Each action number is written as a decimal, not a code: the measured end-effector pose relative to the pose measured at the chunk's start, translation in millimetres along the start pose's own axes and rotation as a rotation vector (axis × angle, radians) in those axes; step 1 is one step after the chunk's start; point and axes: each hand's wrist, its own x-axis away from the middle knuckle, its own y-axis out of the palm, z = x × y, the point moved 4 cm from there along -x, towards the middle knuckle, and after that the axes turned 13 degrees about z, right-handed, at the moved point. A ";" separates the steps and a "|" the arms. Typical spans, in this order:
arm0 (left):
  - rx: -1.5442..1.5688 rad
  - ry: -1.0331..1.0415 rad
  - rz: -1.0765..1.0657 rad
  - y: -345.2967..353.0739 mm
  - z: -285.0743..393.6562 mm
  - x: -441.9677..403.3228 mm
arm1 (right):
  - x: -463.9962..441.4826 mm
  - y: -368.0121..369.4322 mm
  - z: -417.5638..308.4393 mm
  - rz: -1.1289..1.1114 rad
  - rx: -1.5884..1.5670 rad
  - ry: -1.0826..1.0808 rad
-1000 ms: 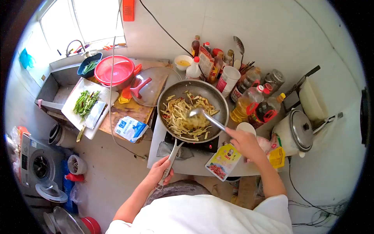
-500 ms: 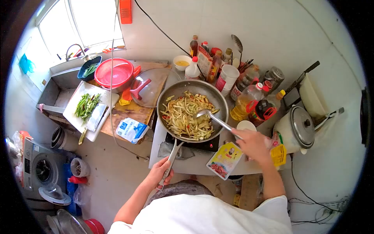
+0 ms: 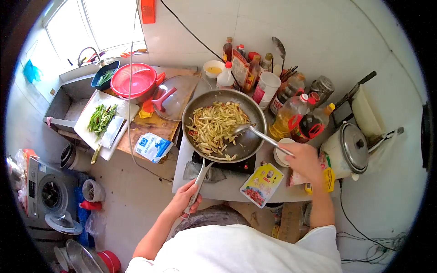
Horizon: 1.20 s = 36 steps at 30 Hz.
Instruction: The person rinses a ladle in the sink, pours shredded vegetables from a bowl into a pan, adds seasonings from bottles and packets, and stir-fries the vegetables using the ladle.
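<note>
My left hand (image 3: pixel 185 198) is wrapped round the handle of a frying pan (image 3: pixel 251 105), which sits on a black cooktop (image 3: pixel 246 165). Pale food strips (image 3: pixel 214 126) lie in the pan, mostly on its left side. In my right hand (image 3: pixel 300 159) is a metal ladle (image 3: pixel 264 135), its bowl inside the pan at the right edge of the strips. A yellow packet (image 3: pixel 262 184) lies on the counter below the pan, and a small white bowl (image 3: pixel 283 154) stands just beyond my right fingers.
Bottles (image 3: pixel 291 116) crowd the back right, beside a lidded pot (image 3: pixel 348 150). Left of the pan are a glass lid (image 3: pixel 180 98), a blue-white packet (image 3: pixel 153 147), a red colander (image 3: pixel 133 81) and a cutting board (image 3: pixel 86 116) with green vegetables and a cleaver.
The ladle and my right hand have moved right. The strips are now gathered toward the pan's left, baring its lower right. My left hand still holds the handle.
</note>
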 end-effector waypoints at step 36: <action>0.048 -0.037 0.033 0.3 -2.8 -3.8 | -41.6 116.9 12.2 0.174 -0.422 0.261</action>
